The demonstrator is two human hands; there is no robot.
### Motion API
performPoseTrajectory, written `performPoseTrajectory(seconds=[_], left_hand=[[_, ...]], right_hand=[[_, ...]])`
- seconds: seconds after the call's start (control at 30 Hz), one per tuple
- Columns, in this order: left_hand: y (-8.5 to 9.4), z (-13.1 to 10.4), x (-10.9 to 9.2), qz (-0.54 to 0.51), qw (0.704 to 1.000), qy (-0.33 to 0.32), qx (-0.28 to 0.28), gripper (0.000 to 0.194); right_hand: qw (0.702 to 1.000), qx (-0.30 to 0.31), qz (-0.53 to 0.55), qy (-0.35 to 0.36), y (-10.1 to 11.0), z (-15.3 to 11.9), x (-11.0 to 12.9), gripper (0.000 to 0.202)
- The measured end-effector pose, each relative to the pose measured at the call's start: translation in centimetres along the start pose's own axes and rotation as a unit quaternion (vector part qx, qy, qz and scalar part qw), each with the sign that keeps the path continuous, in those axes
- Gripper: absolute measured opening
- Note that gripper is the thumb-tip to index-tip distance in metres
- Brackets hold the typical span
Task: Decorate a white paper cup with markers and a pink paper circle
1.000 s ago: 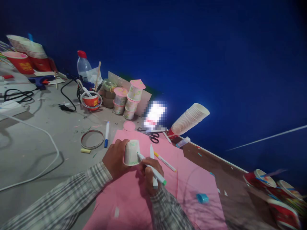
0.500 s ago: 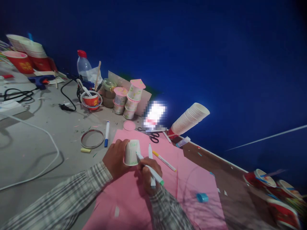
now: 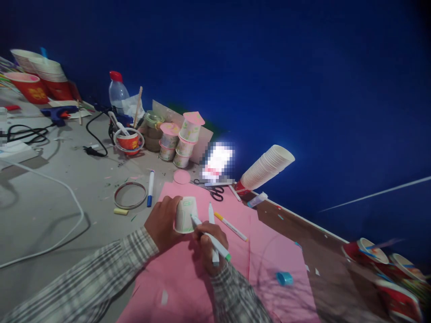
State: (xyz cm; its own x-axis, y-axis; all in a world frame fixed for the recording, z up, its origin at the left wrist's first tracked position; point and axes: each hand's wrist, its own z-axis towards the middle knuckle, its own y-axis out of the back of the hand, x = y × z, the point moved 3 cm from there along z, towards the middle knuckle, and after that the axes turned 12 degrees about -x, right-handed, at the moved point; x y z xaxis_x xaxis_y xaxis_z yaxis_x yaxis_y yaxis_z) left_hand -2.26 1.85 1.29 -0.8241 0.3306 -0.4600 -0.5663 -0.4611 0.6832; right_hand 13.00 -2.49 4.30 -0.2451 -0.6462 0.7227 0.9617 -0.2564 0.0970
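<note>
A white paper cup (image 3: 186,216), upside down and marked with green lines, is gripped from its left side by my left hand (image 3: 163,222). My right hand (image 3: 212,244) is closed around a white marker with a green end (image 3: 218,247), its tip touching the cup's right side. Another white marker (image 3: 211,212) runs under or beside my right hand; whether the fingers hold it too I cannot tell. To the right lies a yellow-capped marker (image 3: 230,226) on the pink paper (image 3: 269,251). A marker with a blue cap (image 3: 150,188) rests on the table beyond my left hand.
Decorated cup towers (image 3: 186,139) stand behind a pink disc (image 3: 182,176) and scissors (image 3: 216,193). A tilted stack of paper cups (image 3: 266,168) leans at the right. A tape ring (image 3: 116,197), white cable (image 3: 76,202) and blue glue gun (image 3: 59,113) lie at left.
Both hands and the cup stay almost in the same place. The marker tip remains against the cup's side, with only a very slight shift of the view.
</note>
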Motion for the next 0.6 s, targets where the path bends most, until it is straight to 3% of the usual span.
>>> performPoseTrajectory(seconds=[0.6], left_hand=[[-0.05, -0.01, 0.07, 0.003, 1.0, 0.008, 0.011, 0.077]], right_hand=[[1.0, 0.007, 0.009, -0.018, 0.02, -0.3, -0.37, 0.016]])
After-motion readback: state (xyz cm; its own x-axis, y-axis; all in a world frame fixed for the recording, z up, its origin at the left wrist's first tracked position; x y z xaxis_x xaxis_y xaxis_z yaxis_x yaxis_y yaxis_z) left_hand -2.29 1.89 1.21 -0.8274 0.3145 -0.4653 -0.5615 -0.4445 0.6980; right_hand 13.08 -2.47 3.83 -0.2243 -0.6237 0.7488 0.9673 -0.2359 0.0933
